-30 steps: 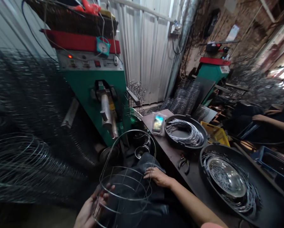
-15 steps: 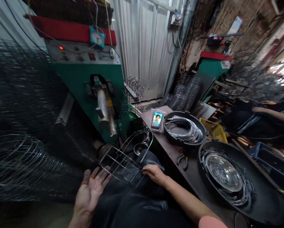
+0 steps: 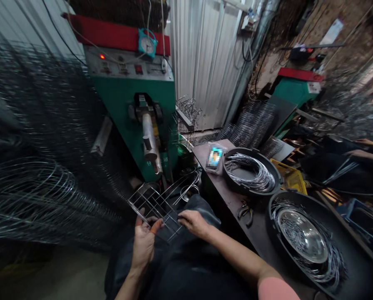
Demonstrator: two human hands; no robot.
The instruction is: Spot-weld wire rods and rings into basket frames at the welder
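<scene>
A wire rack [image 3: 155, 204] of crossed metal rods is held over my lap, with a long looped end reaching away toward the machine. My left hand [image 3: 145, 235] is closed on its near left edge, thumb on top and fingers beneath the rods. At the rack's right side my right hand [image 3: 194, 221] pinches the wires between thumb and fingers. Just past the rack are small shiny metal bowls [image 3: 189, 193], partly hidden. Beyond it stands a green machine [image 3: 124, 104] with a metal cylinder arm [image 3: 149, 139] pointing down toward me.
On the bench [image 3: 228, 196] to my right are a phone [image 3: 215, 157], a black tray of wire rings [image 3: 252, 173], pliers [image 3: 245, 213] and a larger tray [image 3: 345, 233] with a metal bowl [image 3: 317, 246]. Stacked wire racks [image 3: 33, 200] crowd the left. A co-worker's arm [image 3: 364, 155] shows at far right.
My left hand has gone from open, palm up beside the rack, to closed on its edge. My right hand keeps its grip. The whole view has shifted, so surroundings sit further right.
</scene>
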